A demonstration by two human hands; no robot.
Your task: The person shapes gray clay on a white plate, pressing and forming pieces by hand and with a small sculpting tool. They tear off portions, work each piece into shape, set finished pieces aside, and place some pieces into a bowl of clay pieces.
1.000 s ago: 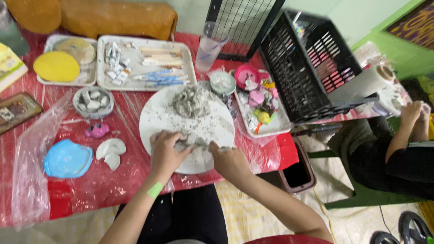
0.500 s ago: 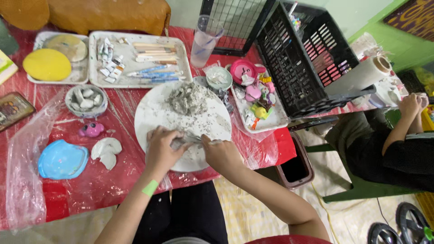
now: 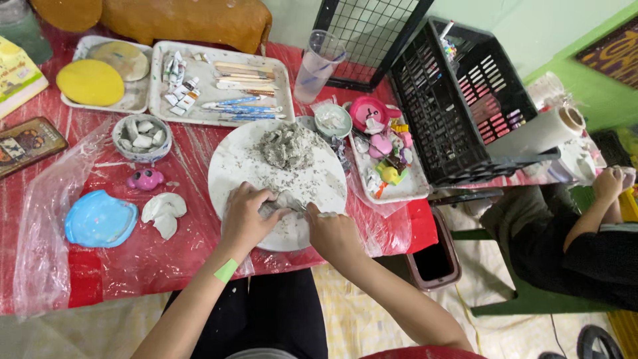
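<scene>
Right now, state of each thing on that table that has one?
left hand: closed on a grey clay piece
right hand: gripping a thin tool, tip on that piece
round white board: flat, strewn with grey crumbs
clay heap: loose pile, untouched
plastic cup: upright, contents unclear
black crate: tipped on its side
paper roll: lying down
small bowl: upright, holding pale chunks

Counted on the red-covered table: one round white board; one grey clay heap; three white trays; one black crate; one clear cup; two small bowls; one blue dish; one pink figure; one paper roll.
</scene>
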